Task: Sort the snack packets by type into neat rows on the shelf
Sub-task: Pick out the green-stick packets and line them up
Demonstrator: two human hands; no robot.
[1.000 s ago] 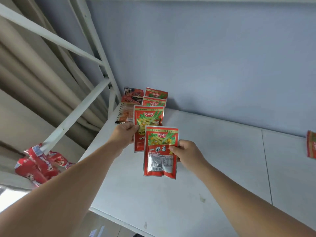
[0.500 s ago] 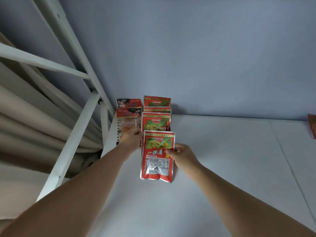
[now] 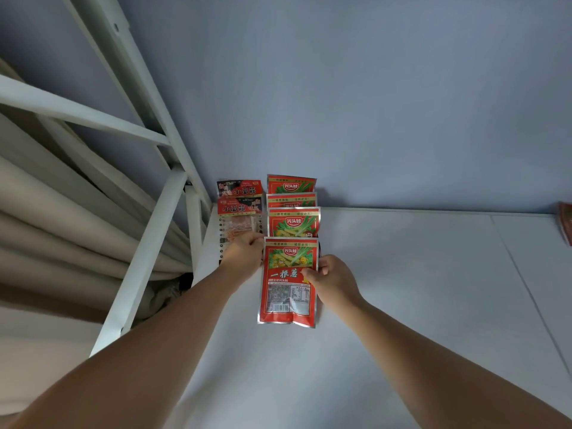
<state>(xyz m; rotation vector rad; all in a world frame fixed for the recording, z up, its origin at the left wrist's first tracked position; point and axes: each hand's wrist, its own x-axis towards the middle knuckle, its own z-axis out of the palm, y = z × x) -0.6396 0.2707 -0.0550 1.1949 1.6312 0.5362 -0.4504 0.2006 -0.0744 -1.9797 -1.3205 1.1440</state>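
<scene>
white shelf [image 3: 402, 274], right hand [image 3: 332, 280] in thumb-and-finger pinch on front red packet [image 3: 280, 292]

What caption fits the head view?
Right hand pinches a red-green packet fronting its row on the white shelf, left hand alongside.

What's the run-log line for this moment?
phase: placing | right hand: pinches front green-onion packet | left hand: at its top-left corner, grip unclear | row: three like packets behind, on white shelf
</scene>
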